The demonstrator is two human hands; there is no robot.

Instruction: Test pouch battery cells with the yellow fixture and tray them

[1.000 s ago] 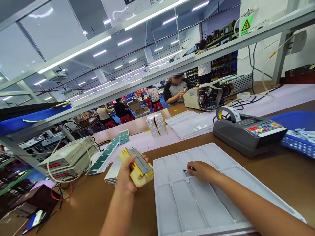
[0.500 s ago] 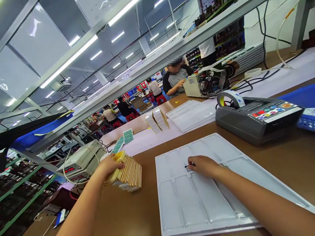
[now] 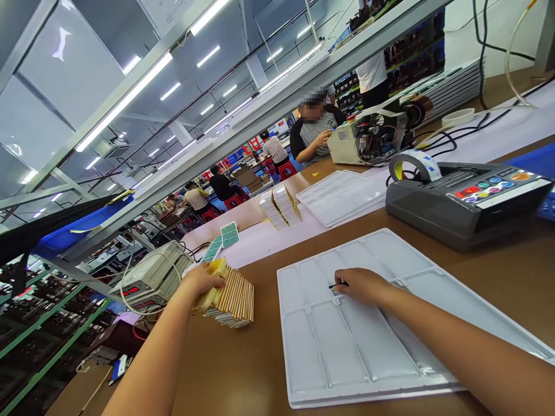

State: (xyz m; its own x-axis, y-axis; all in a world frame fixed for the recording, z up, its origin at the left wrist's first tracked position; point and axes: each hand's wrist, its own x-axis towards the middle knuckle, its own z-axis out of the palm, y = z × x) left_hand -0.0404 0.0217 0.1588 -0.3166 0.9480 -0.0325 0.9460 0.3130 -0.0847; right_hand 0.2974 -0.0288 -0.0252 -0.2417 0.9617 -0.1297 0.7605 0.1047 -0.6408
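Note:
My left hand (image 3: 203, 283) is closed on a pale yellow, spongy-looking block (image 3: 217, 267), pressed against the left side of a stack of thin, gold-edged plates (image 3: 236, 296). The plates stand on edge, close together, on the brown tabletop. Over a white plastic tray (image 3: 299, 358) with shallow ribbed compartments, my right hand (image 3: 362, 286) is closed on a thin black pointed tool (image 3: 337, 285). Its tip points left; the rest is hidden in my fingers. Whether the tool touches the tray I cannot tell.
A grey tape dispenser (image 3: 468, 202) stands right of the tray. Behind lie more white trays (image 3: 342, 196), a second plate stack (image 3: 280, 208) and green boards (image 3: 229, 234). Grey power units (image 3: 151, 277) stand at left. Across the bench, a person (image 3: 314, 136) sits beside a machine (image 3: 368, 138).
The camera view has shifted slightly, so the bench things sit a little further right. Both hands keep their grips and nearly the same places.

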